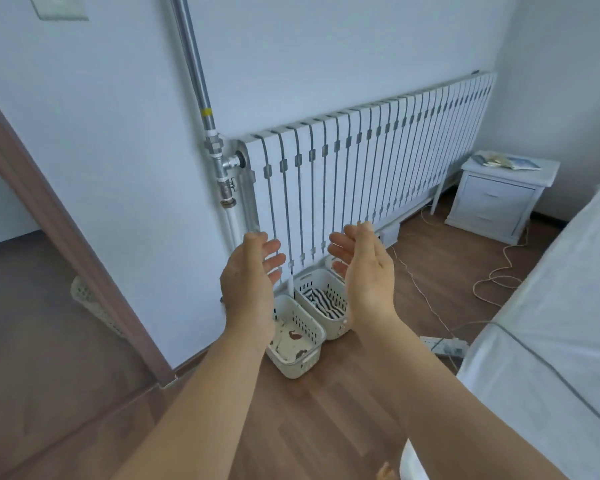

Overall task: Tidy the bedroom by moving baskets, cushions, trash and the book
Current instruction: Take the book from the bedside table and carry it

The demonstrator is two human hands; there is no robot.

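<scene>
Both hands, left hand (248, 271) and right hand (364, 268), spread empty above two floor baskets (323, 306); loose cable (426, 303) nearby might snag feet.

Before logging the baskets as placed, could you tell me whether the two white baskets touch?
Touching: the head view shows the near basket pressed against the striped-cloth basket, no floor between.

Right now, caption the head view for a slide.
Both open hands, left and right, above two baskets by the radiator.
</scene>
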